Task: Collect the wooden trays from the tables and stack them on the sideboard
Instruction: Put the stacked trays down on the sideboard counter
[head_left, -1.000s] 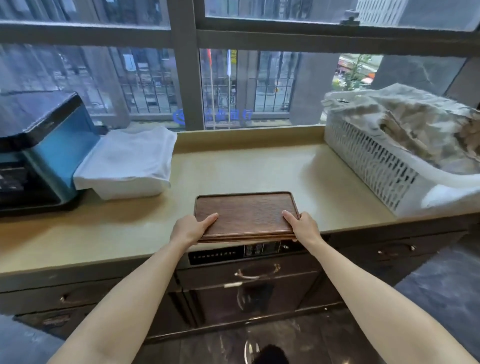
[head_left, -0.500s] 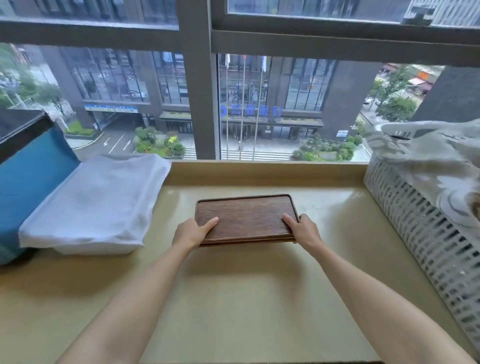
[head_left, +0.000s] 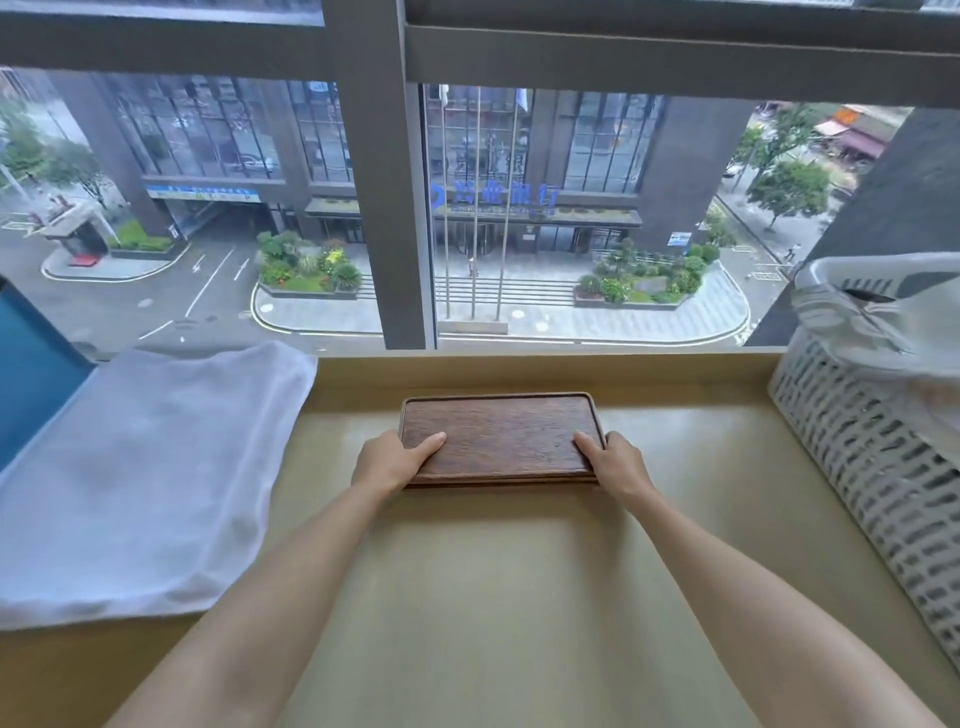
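A dark wooden tray (head_left: 501, 436) lies flat over the beige sideboard top (head_left: 493, 597), close to the raised back ledge under the window. More than one tray edge seems to show at its front, so it may be a small stack. My left hand (head_left: 395, 460) grips the tray's near left corner, thumb on top. At the near right corner my right hand (head_left: 613, 462) holds it the same way. Whether the tray rests on the counter or hovers just above it, I cannot tell.
A folded white cloth (head_left: 140, 483) over a box lies at the left, beside a blue appliance (head_left: 31, 374). A white perforated basket (head_left: 878, 467) with cloth in it stands at the right. The window (head_left: 519, 208) runs along the back.
Both hands have carried the tray from the counter's front edge towards the back ledge. My head has come forward over the counter, so the drawers below are out of sight.
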